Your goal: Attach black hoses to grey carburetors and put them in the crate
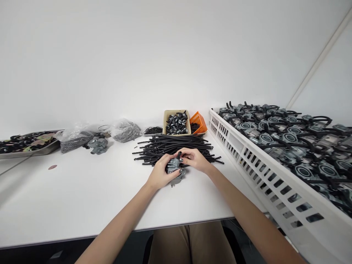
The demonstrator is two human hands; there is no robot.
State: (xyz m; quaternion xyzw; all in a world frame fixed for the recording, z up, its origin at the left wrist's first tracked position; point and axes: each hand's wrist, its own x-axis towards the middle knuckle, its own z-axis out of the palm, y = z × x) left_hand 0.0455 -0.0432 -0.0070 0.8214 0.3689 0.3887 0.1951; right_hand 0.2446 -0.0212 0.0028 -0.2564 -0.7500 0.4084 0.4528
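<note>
Left hand (161,172) clasped around grey irregular metal component (172,165); right hand (195,159) pinching short black rubber stub (179,155) at its far end. Component between both hands, over flat white counter (110,198), just short of loosely piled long black rubber tubes (154,146).

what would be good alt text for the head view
A person's left hand grips a grey metal part at a white table while the right hand touches the black piece on top. Black tubes lie piled just beyond; a white crate of similar parts stands right, bags and a tray left.
</note>
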